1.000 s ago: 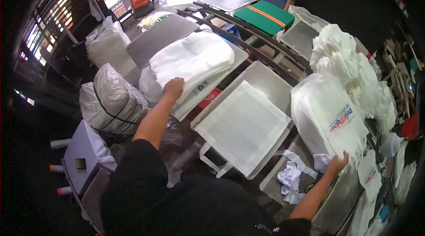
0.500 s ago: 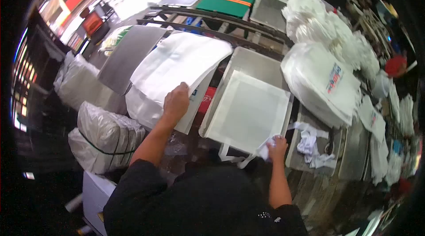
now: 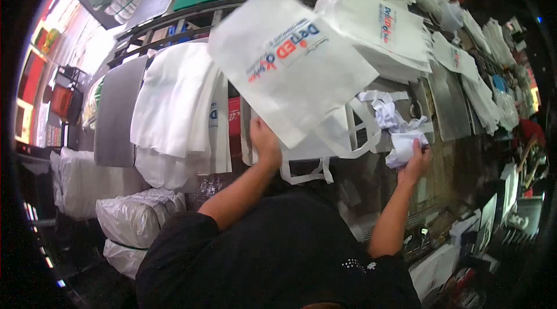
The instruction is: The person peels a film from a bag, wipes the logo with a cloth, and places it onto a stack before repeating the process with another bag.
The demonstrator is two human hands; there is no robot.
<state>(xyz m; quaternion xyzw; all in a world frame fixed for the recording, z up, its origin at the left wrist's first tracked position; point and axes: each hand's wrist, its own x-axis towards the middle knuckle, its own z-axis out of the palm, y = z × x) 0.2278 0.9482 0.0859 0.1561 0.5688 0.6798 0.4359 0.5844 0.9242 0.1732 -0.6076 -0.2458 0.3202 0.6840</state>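
I get daylight glare through the upper-left opening (image 3: pixel 100 36) and deep shadow at lower left. My view curves into black edges; the raised bag (image 3: pixel 290 68) blurs slightly.

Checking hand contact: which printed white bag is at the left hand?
The tilted bag in the middle: its lower edge meets the left hand, while the left pile and right pile lie apart from that hand.

Our single head-worn view, facing forward and steeply down over our black shirt (image 3: pixel 261 251), near enough that our left hand (image 3: pixel 266 144) and right hand (image 3: pixel 415 164) sit at mid-height, bent wide like a fisheye, dark at the corners
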